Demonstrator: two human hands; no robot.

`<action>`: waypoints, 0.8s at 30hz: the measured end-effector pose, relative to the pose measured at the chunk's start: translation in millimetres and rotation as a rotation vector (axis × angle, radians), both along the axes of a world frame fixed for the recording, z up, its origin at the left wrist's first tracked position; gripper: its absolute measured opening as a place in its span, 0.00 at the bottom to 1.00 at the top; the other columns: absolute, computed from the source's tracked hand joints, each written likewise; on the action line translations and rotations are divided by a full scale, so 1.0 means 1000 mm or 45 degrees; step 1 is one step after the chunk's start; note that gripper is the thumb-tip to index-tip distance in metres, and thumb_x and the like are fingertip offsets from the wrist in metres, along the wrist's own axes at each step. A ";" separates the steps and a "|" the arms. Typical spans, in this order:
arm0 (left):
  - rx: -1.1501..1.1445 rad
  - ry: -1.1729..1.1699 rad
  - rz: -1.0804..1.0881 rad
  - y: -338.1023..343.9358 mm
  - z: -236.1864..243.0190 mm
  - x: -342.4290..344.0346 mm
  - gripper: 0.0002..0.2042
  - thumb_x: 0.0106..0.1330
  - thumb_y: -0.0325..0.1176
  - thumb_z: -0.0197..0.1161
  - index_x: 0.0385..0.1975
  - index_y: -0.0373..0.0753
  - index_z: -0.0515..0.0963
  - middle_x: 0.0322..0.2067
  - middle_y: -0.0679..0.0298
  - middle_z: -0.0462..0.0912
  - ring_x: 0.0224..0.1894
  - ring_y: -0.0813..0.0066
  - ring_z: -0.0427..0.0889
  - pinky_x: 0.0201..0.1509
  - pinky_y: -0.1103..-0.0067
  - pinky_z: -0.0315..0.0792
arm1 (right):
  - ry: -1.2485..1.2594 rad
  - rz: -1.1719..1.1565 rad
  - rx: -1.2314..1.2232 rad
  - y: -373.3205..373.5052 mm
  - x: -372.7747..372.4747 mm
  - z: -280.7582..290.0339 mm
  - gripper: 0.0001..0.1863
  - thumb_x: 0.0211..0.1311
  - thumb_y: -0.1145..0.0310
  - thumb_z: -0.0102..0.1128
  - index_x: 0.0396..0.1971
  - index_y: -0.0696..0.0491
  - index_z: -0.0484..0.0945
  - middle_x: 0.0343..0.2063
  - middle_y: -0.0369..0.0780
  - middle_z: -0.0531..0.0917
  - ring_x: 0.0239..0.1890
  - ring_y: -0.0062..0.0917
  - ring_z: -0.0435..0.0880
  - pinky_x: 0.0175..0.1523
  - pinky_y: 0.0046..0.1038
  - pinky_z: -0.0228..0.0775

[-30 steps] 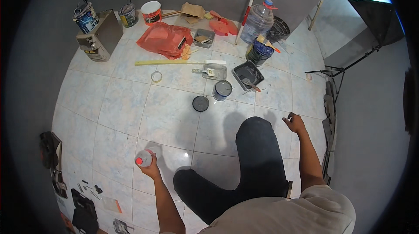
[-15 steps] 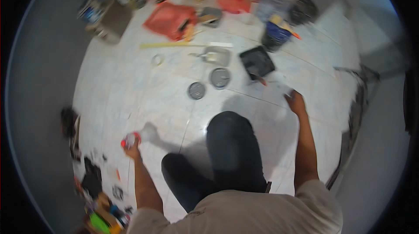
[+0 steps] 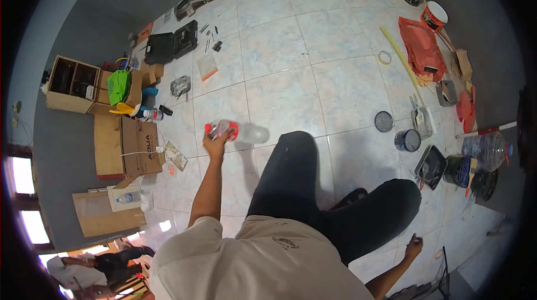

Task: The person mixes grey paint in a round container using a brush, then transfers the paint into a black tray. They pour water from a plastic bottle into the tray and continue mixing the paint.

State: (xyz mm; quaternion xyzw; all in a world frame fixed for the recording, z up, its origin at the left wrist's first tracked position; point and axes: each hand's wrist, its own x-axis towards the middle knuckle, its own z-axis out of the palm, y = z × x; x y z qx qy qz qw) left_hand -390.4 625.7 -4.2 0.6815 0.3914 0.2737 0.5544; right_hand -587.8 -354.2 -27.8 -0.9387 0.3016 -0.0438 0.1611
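Fingers of the left hand [image 3: 214, 144] wrap the red-capped plastic bottle [image 3: 226, 129] and should hold it firmly, clear of the knee [image 3: 296, 146] to their right (the right hand [image 3: 413, 248] curls, contents unclear).

Wears a loose beige T-shirt [image 3: 240, 269], wrinkled in soft folds, with 1 small dark emblem [image 3: 285, 242] on the front, too fine to make out. Shows a small dark speck [image 3: 284, 223] on the cloth close to the waist. Has a short, wide left sleeve [image 3: 204, 228], ending above the elbow. Also wears plain, dark blue-grey trousers [image 3: 293, 174] with 2 legs, rounded and smooth over the knees. Shows part of 1 dark shoe [image 3: 352, 196], mostly hidden. Has a bare left hand [image 3: 217, 142] and a bare right hand [image 3: 414, 248].
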 end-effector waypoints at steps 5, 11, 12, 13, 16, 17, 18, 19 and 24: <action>0.561 0.222 0.145 0.117 -0.006 -0.137 0.42 0.39 0.40 0.93 0.55 0.29 0.78 0.50 0.54 0.85 0.50 0.63 0.84 0.55 0.68 0.78 | 0.040 -0.060 0.135 0.080 0.060 0.065 0.22 0.72 0.57 0.67 0.33 0.65 0.79 0.28 0.53 0.83 0.31 0.43 0.81 0.42 0.44 0.75; 0.613 0.487 0.550 0.210 -0.015 -0.261 0.37 0.41 0.48 0.91 0.49 0.35 0.82 0.39 0.58 0.88 0.40 0.64 0.85 0.46 0.67 0.81 | -0.047 -0.070 0.027 0.157 0.082 0.108 0.17 0.64 0.64 0.67 0.42 0.64 0.82 0.35 0.52 0.87 0.38 0.39 0.87 0.46 0.38 0.78; 0.567 0.506 0.573 0.217 -0.016 -0.272 0.36 0.42 0.48 0.90 0.49 0.35 0.82 0.39 0.58 0.88 0.40 0.64 0.85 0.46 0.67 0.81 | 0.035 -0.088 0.019 0.156 0.080 0.116 0.17 0.64 0.63 0.68 0.42 0.63 0.82 0.35 0.52 0.87 0.37 0.39 0.87 0.45 0.38 0.78; 0.521 0.533 0.568 0.222 -0.017 -0.280 0.36 0.42 0.48 0.90 0.50 0.35 0.82 0.39 0.58 0.88 0.40 0.64 0.85 0.45 0.67 0.81 | -0.047 -0.073 -0.025 0.165 0.075 0.121 0.18 0.64 0.60 0.69 0.39 0.62 0.83 0.34 0.52 0.87 0.36 0.39 0.87 0.44 0.38 0.78; 0.365 0.602 0.521 0.226 -0.025 -0.295 0.36 0.44 0.47 0.88 0.51 0.35 0.81 0.40 0.58 0.88 0.39 0.64 0.85 0.45 0.66 0.81 | -0.070 -0.136 -0.088 0.174 0.067 0.139 0.23 0.66 0.52 0.70 0.36 0.61 0.83 0.31 0.51 0.87 0.34 0.39 0.87 0.43 0.38 0.78; 0.313 0.620 0.496 0.226 -0.029 -0.296 0.35 0.45 0.47 0.88 0.51 0.35 0.81 0.40 0.57 0.88 0.39 0.64 0.86 0.45 0.66 0.81 | -0.098 -0.143 -0.111 0.174 0.063 0.144 0.24 0.66 0.50 0.71 0.35 0.61 0.83 0.30 0.50 0.87 0.33 0.38 0.87 0.42 0.38 0.78; 0.275 0.636 0.465 0.225 -0.032 -0.297 0.35 0.45 0.46 0.87 0.51 0.35 0.80 0.40 0.57 0.88 0.39 0.63 0.86 0.44 0.66 0.81 | -0.068 -0.187 -0.090 0.179 0.058 0.147 0.24 0.66 0.50 0.71 0.35 0.61 0.83 0.29 0.50 0.87 0.32 0.38 0.87 0.42 0.38 0.78; 0.237 0.658 0.434 0.222 -0.034 -0.295 0.35 0.46 0.46 0.87 0.52 0.36 0.80 0.40 0.57 0.88 0.39 0.63 0.86 0.44 0.66 0.81 | -0.040 -0.228 -0.068 0.184 0.052 0.150 0.24 0.66 0.50 0.71 0.35 0.61 0.84 0.28 0.50 0.87 0.32 0.38 0.88 0.41 0.38 0.78; 0.067 0.711 0.265 0.209 -0.046 -0.275 0.34 0.49 0.45 0.85 0.54 0.36 0.79 0.40 0.57 0.88 0.39 0.63 0.86 0.43 0.66 0.81 | 0.061 -0.304 -0.010 0.200 0.040 0.142 0.26 0.63 0.48 0.72 0.35 0.61 0.84 0.31 0.53 0.89 0.36 0.44 0.90 0.45 0.41 0.81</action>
